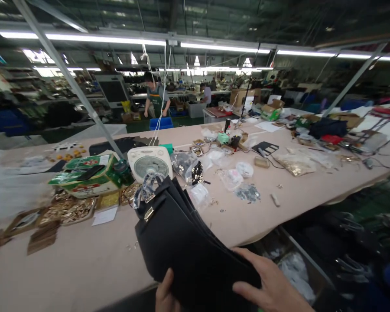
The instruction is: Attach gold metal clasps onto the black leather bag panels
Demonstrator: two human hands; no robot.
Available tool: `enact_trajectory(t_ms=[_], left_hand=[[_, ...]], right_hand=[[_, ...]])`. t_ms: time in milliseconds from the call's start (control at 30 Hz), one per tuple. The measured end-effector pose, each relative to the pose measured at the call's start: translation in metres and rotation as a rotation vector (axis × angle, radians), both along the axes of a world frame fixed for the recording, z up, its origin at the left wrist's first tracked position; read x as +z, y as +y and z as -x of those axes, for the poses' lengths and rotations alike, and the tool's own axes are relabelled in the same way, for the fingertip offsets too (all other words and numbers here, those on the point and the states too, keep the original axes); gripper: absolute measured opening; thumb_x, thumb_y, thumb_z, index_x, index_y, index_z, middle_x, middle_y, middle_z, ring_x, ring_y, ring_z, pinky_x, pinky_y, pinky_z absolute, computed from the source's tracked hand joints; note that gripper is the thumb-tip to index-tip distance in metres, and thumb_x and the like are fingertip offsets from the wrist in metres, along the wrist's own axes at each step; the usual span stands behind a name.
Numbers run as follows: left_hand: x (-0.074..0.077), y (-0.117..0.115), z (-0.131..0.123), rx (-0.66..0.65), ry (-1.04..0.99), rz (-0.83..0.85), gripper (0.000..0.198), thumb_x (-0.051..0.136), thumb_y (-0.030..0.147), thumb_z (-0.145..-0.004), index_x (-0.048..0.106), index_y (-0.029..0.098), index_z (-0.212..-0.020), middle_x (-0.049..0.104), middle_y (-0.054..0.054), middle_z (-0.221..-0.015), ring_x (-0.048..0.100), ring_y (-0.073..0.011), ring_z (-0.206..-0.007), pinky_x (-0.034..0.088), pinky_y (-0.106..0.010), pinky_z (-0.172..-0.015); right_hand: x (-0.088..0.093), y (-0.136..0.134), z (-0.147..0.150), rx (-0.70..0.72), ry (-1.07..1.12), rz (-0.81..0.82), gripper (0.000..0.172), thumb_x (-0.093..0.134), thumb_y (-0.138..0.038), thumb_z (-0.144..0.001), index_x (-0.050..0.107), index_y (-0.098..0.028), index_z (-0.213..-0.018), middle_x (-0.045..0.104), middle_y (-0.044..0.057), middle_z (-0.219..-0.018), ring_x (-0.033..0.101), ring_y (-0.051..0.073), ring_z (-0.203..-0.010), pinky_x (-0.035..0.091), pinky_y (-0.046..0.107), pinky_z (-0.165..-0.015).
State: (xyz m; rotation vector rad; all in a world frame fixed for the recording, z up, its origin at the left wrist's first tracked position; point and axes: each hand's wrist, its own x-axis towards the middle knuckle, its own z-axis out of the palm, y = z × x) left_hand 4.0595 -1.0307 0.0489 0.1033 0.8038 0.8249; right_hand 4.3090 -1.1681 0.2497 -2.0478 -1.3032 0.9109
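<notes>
A thick stack of black bag panels [185, 234] is held up in front of me, its layers fanned apart along the top right edge. Gold metal fittings [148, 213] show on straps at its upper left, beside a blue-and-white patterned fabric strip [149, 187]. My left hand [166, 294] grips the lower left of the stack, thumb on the near face and the other fingers mostly hidden. At the lower right, my right hand [268, 279] is closed around the stack's edge, thumb in front and fingers along the back.
On the long table [100, 255] stand a white box fan [150, 162], a green carton [84, 175] with a phone on it, and trays of gold fittings [69, 211]. Plastic bags of metal parts [183, 164] lie beyond the stack. A co-worker [156, 99] stands across the table.
</notes>
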Motion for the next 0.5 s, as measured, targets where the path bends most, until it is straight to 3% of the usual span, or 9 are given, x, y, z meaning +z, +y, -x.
enact_trajectory(t_ms=[133,300,400,500], left_hand=[[-0.006,0.017,-0.016,0.016,-0.024,0.010,0.056,0.079,0.039,-0.080,0.072,0.022,-0.133,0.078,-0.011,-0.117,0.055,-0.0392,-0.135,0.031,-0.054,-0.125],[0.015,0.038,-0.042,0.073,-0.086,-0.008,0.058,0.073,0.039,-0.088,0.064,0.022,-0.143,0.075,-0.011,-0.125,0.057,-0.0380,-0.135,0.033,-0.054,-0.125],[0.030,0.057,-0.079,0.195,-0.057,0.067,0.056,0.073,0.031,-0.088,0.064,0.021,-0.142,0.077,-0.012,-0.122,0.062,-0.0366,-0.131,0.040,-0.053,-0.122],[0.038,0.070,-0.131,0.293,-0.052,0.136,0.059,0.077,0.024,-0.084,0.064,0.016,-0.141,0.078,-0.014,-0.120,0.064,-0.0370,-0.128,0.046,-0.052,-0.119]], right_hand=[[0.008,0.022,-0.015,0.029,0.011,0.008,0.071,0.076,-0.051,-0.075,0.066,-0.026,-0.140,0.072,0.011,-0.134,0.066,0.037,-0.125,0.051,0.043,-0.110],[0.019,0.075,-0.037,0.173,0.046,0.011,0.082,0.082,-0.038,-0.065,0.062,-0.026,-0.143,0.072,0.008,-0.135,0.067,0.035,-0.123,0.052,0.040,-0.108],[0.020,0.106,-0.063,0.201,0.030,0.015,0.075,0.077,-0.031,-0.071,0.061,-0.026,-0.144,0.074,0.007,-0.129,0.070,0.031,-0.117,0.054,0.037,-0.104],[0.004,0.125,-0.115,0.257,-0.027,0.020,0.071,0.075,-0.034,-0.077,0.060,-0.024,-0.145,0.072,0.009,-0.135,0.069,0.032,-0.120,0.054,0.037,-0.106]])
